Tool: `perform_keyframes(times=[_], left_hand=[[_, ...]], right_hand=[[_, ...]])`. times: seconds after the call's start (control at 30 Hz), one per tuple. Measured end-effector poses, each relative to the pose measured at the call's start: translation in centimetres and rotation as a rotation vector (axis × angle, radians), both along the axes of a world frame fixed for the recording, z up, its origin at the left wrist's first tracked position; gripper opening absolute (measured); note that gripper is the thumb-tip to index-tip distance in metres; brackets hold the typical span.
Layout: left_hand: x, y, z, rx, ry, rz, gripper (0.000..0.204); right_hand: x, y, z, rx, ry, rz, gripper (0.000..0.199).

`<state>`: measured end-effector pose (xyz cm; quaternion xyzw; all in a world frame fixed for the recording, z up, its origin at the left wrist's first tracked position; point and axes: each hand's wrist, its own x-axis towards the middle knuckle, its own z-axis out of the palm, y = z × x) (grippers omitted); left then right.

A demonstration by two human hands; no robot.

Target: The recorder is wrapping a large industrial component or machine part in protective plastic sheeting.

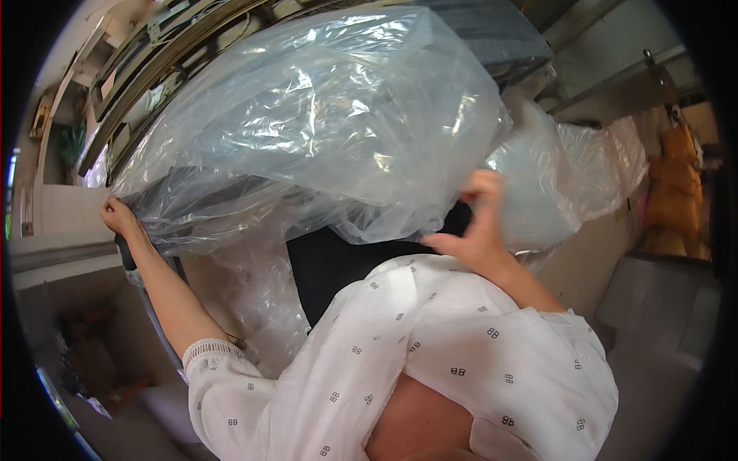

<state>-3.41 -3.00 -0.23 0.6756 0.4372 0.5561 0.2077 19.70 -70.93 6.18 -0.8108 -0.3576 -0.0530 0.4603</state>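
Observation:
A large sheet of clear plastic film (307,115) spreads in creased folds across the surface in front of me. My left hand (120,216), at the far left, is closed on the left corner of the film, with that arm stretched out. Near the film's right edge is my right hand (480,227), slightly blurred. Its thumb and fingers stand apart and nothing shows between them; whether they touch the film I cannot tell. Dark material (192,188) shows through the film's lower left part.
More clear plastic (569,169) lies bunched to the right. A dark grey block-like thing (496,38) sits behind the film. Long metal rails (165,58) run along the upper left. Orange-brown bundles (676,192) are at the far right. Loose film (265,292) hangs at my front left.

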Motion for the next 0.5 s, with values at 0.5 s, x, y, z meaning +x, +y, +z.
perform_keyframes(times=[0.5], left_hand=[[4.1, -5.7, 1.9, 0.121, 0.197, -0.461, 0.008]], right_hand=[[19.7, -21.4, 12.7, 0.068, -0.508, -0.622, 0.014]])
